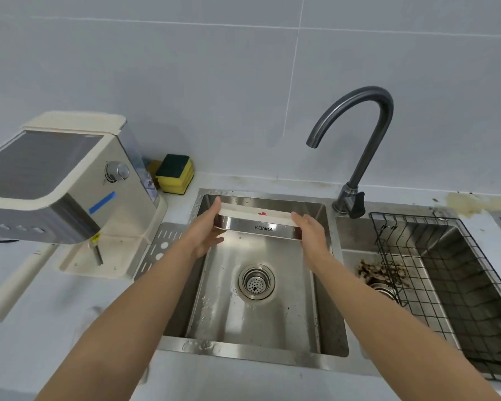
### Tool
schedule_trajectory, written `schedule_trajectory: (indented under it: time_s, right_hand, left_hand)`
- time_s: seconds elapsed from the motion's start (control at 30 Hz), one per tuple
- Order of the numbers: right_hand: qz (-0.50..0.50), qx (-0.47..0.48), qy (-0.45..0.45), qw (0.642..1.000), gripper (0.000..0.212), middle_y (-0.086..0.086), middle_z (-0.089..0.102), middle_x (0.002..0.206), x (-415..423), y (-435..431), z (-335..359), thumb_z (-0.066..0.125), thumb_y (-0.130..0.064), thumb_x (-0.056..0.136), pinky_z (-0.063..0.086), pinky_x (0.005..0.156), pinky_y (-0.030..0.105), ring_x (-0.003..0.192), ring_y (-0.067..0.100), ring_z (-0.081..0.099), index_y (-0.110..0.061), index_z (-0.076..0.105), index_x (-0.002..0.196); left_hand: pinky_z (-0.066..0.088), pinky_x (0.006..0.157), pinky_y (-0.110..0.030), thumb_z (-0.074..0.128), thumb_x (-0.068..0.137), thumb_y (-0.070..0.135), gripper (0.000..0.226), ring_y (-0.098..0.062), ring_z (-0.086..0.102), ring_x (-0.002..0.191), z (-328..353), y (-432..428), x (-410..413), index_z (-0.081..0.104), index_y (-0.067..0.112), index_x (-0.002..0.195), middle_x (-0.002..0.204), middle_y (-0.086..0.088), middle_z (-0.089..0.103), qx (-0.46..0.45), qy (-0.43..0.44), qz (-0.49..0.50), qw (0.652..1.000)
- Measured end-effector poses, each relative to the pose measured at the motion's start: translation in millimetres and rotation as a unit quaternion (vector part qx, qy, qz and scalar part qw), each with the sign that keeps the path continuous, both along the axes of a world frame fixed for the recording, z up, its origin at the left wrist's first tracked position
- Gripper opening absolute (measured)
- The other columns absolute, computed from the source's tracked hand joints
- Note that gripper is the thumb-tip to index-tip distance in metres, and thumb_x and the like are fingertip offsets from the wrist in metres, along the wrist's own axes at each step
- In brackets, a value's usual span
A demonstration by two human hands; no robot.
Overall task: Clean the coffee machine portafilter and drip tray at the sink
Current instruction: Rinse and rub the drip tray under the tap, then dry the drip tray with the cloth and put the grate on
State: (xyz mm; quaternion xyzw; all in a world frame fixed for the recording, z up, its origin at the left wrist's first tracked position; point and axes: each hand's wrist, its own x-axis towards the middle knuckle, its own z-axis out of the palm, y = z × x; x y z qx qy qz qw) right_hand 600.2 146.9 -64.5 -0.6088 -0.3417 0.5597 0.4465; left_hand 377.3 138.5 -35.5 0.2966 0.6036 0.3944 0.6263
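Arms reach over the sink; I hold the tray above its far end, left hand and right hand fingers curled round each end. Risk: wet grip slips, tray drops.

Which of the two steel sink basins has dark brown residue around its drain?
The right steel basin, the one holding the black wire rack; the left basin has a clean drain.

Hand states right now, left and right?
Left hand: holds the drip tray at its left end.
Right hand: holds the same tray's right end.
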Motion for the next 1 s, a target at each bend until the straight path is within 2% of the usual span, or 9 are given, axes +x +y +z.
schedule_trajectory:
  time_s: [0.1,0.2,0.3,0.4,0.5,0.57,0.73,0.9,1.0]
  right_hand:
    - [0.026,0.030,0.003,0.999,0.070,0.005,0.027,0.152,-4.9,-9.6,3.1,0.058,-0.020,0.087,0.025,0.107,0.029,0.136,0.021,0.030,-0.008,0.021,0.145]
    - [0.074,0.053,-0.002,0.996,0.078,0.004,0.027,0.152,-10.0,-17.5,6.2,0.059,-0.009,0.085,0.028,0.098,0.023,0.127,0.012,0.036,-0.007,0.011,0.147]
    - [0.114,0.068,-0.019,0.991,0.081,0.001,0.025,0.152,-14.4,-25.9,7.8,0.061,-0.008,0.085,0.030,0.096,0.020,0.121,0.005,0.035,-0.009,0.010,0.147]
    - [0.151,0.089,-0.055,0.983,0.079,-0.004,0.033,0.144,-19.7,-35.2,10.5,0.063,-0.007,0.083,0.043,0.080,0.007,0.105,-0.003,0.045,-0.009,0.015,0.147]
    - [0.172,0.092,-0.092,0.976,0.087,-0.002,0.025,0.152,-30.1,-43.4,12.4,0.066,-0.004,0.080,0.040,0.099,0.020,0.124,0.010,0.042,-0.009,0.011,0.147]
    - [0.174,0.088,-0.079,0.978,0.089,0.002,0.024,0.154,-41.1,-48.0,13.2,0.065,-0.004,0.081,0.042,0.097,0.021,0.129,0.015,0.040,-0.010,0.006,0.148]
    - [0.100,0.062,0.035,0.992,0.070,0.007,0.032,0.150,-85.1,-61.7,16.5,0.051,-0.019,0.092,0.033,0.108,0.031,0.129,0.018,0.041,-0.016,0.008,0.148]
    - [0.024,0.006,0.069,0.997,0.042,0.014,0.053,0.121,-142.9,-79.4,17.0,0.037,-0.022,0.097,0.048,0.074,0.027,0.092,0.019,0.057,-0.008,0.035,0.136]
    - [0.016,-0.065,0.040,0.997,0.035,0.021,0.055,0.122,-172.1,-98.1,7.0,0.037,-0.023,0.097,0.049,0.074,0.030,0.097,0.028,0.058,-0.004,0.043,0.126]
  left_hand:
    - [0.054,0.086,-0.039,0.046,0.091,0.049,0.038,-0.022,0.063,0.102,0.6,-7.4,-1.8,0.059,0.021,0.111,0.115,-0.006,0.065,0.017,-0.093,0.046,0.995]
    - [0.060,0.067,-0.034,0.050,0.091,0.040,0.032,-0.022,0.067,0.093,3.6,-17.3,-5.1,0.062,0.017,0.110,0.103,-0.007,0.071,0.021,-0.152,0.083,0.985]
    - [0.060,0.066,-0.035,0.057,0.089,0.026,0.024,-0.024,0.070,0.086,4.1,-29.6,-12.5,0.061,0.011,0.108,0.096,-0.010,0.073,0.008,-0.195,0.127,0.973]
    - [0.060,0.059,-0.033,0.055,0.088,0.014,0.014,-0.022,0.072,0.073,3.0,-43.0,-22.8,0.061,0.009,0.100,0.080,-0.008,0.075,0.008,-0.211,0.127,0.969]
    - [0.059,0.067,-0.034,0.051,0.088,0.011,0.018,-0.023,0.070,0.079,0.8,-54.3,-35.3,0.060,0.006,0.104,0.085,-0.009,0.075,0.020,-0.217,0.121,0.969]
    - [0.057,0.073,-0.035,0.049,0.090,0.011,0.025,-0.024,0.066,0.088,-2.2,-62.2,-46.3,0.056,0.005,0.113,0.099,-0.011,0.070,0.029,-0.218,0.128,0.967]
    - [0.057,0.073,-0.031,0.048,0.090,0.009,0.024,-0.021,0.066,0.089,-9.9,-96.2,-90.6,0.057,0.010,0.112,0.101,-0.008,0.069,0.067,-0.218,0.145,0.963]
    - [0.056,0.072,-0.029,0.046,0.089,0.006,0.022,-0.018,0.069,0.081,-21.5,-143.2,-144.9,0.058,0.008,0.108,0.092,-0.006,0.072,0.064,-0.197,0.150,0.967]
    - [0.059,0.066,-0.024,0.045,0.089,0.004,0.019,-0.018,0.069,0.082,-34.3,-174.5,-178.4,0.060,0.010,0.101,0.089,-0.005,0.073,0.057,-0.218,0.159,0.961]
